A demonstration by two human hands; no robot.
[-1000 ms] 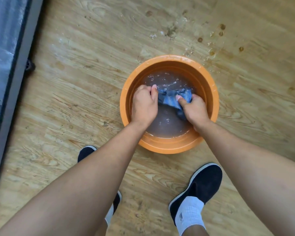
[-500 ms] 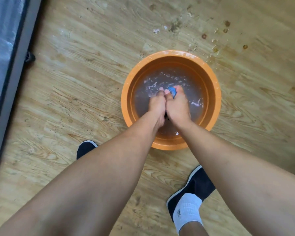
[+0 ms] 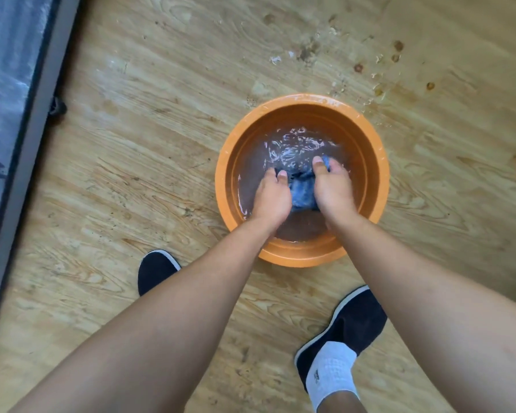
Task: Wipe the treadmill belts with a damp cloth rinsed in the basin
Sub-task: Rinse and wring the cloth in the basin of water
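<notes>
An orange basin (image 3: pixel 367 135) of murky water stands on the wooden floor. Both my hands are down in the water. A bunched blue cloth (image 3: pixel 303 193) lies between them. My left hand (image 3: pixel 271 198) grips its left side, and my right hand (image 3: pixel 332 189) grips its right side, with a bit of cloth showing past the right thumb. The water ripples beyond my fingers. Most of the cloth is hidden under my hands and the water. The treadmill belt (image 3: pixel 3 93) is the dark wet surface along the left edge.
The treadmill's grey side rail (image 3: pixel 27 162) runs down the left, with a small black foot (image 3: pixel 57 106) beside it. Water splashes and spots mark the floor (image 3: pixel 379 70) beyond the basin. My two dark shoes (image 3: pixel 349 329) stand on the floor just below the basin.
My hands, pressed together over the cloth half a second ago, have parted slightly, so more of the blue cloth shows between them. The water has become choppier.
</notes>
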